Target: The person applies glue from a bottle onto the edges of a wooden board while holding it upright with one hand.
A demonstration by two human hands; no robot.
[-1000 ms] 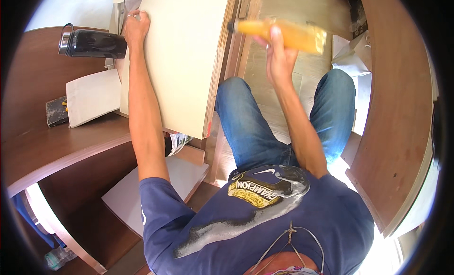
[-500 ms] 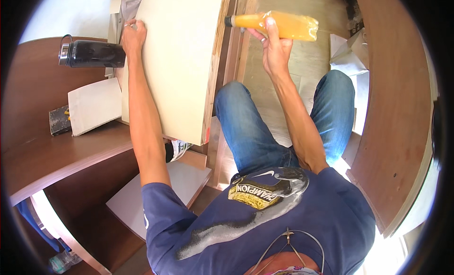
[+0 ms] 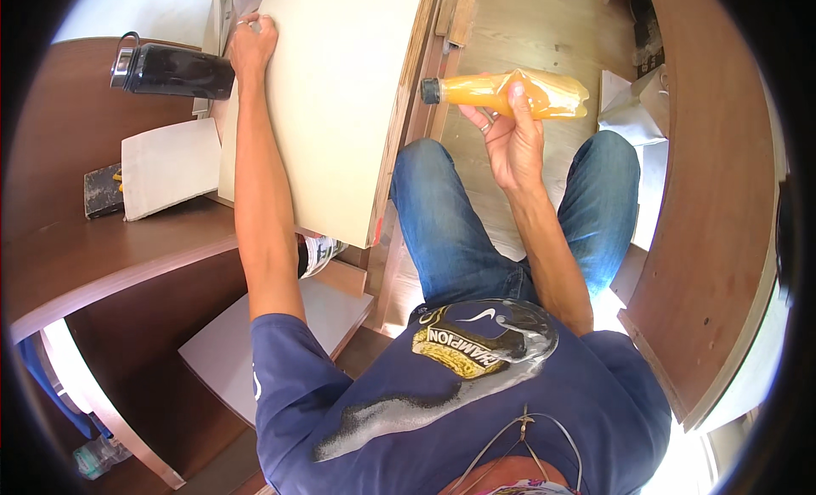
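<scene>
One orange-filled bottle (image 3: 510,93) in right hand (image 3: 508,138).

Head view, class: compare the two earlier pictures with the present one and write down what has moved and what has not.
The right hand keeps its hold on the orange bottle, which has drifted slightly lower in the picture, its dark cap pointing left throughout. The left hand stays at the far end of the pale board. The black flask and the white sheet on the brown desk have not moved.
</scene>
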